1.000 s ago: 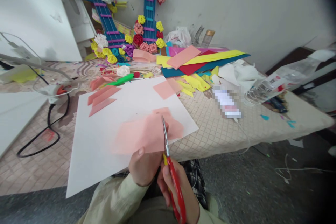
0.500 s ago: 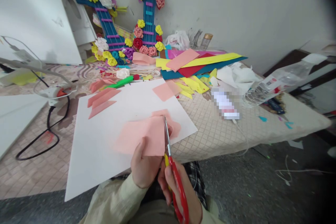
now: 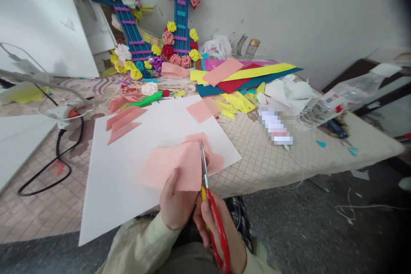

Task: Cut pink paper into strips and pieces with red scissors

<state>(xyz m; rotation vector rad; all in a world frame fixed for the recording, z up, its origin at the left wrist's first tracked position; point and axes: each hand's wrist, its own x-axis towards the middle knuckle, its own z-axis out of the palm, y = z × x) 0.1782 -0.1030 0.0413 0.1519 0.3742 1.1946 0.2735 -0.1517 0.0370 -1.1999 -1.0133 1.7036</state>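
Observation:
My left hand is closed on a sheet of pink crepe paper, thumb on top and the fingers hidden beneath. In my right hand is a pair of scissors with red handles, its blades pointing away from me along the sheet's right edge. A loose pink piece hangs just right of the blades. Under the sheet lies white paperboard. On it rest folded pink strips at the left and a pink square near its far edge.
Two blue guitar-shaped crafts with paper flowers lean against the wall. Coloured paper strips, yellow scraps and a phone with a cable lie behind. A clear bottle stands right; a power strip with black cord is left.
The view has shifted slightly. The loose pink piece by the blades sits a little further right. Both hands keep their hold with almost no movement.

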